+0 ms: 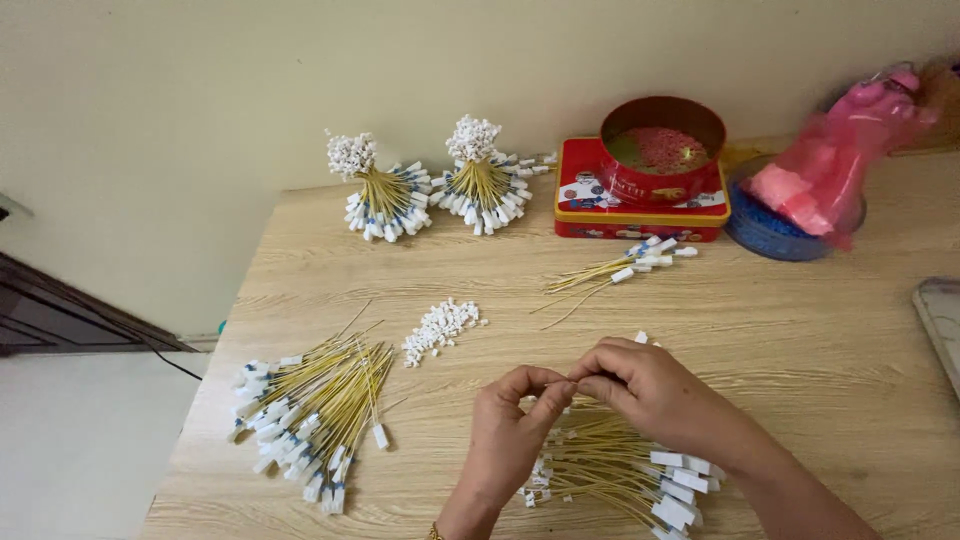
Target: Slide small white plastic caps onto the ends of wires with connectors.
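A thin yellow wire point(573, 381) is pinched between the fingertips of both hands above the near middle of the wooden table point(820, 330). The left hand point(510, 435) is closed on the wire with thumb and forefinger, its other fingers curled; the right hand point(650, 390) is closed on the same wire from the opposite side, so that the 2 sets of fingertips almost touch. Whether a small white part is held at the pinch point cannot be told.

Directly beneath the hands a loose pile of yellow wires point(610, 475) is spread, white rectangular tags at its right end and small white plugs at its left. A small heap of white plugs point(440, 328) lies just left of the hands, and further left a fanned pile of tagged wires point(310, 420) is seen near the table's edge. A few more tagged wires point(625, 270) are laid beyond the hands.

Along the wall 2 tied bundles point(385, 195) point(480, 185) are stood upright (plug ends uppermost). To their right a round red tin point(662, 150) is set on a flat red box point(640, 210), and a pink plastic bag point(840, 160) rests in a blue bowl point(765, 230).
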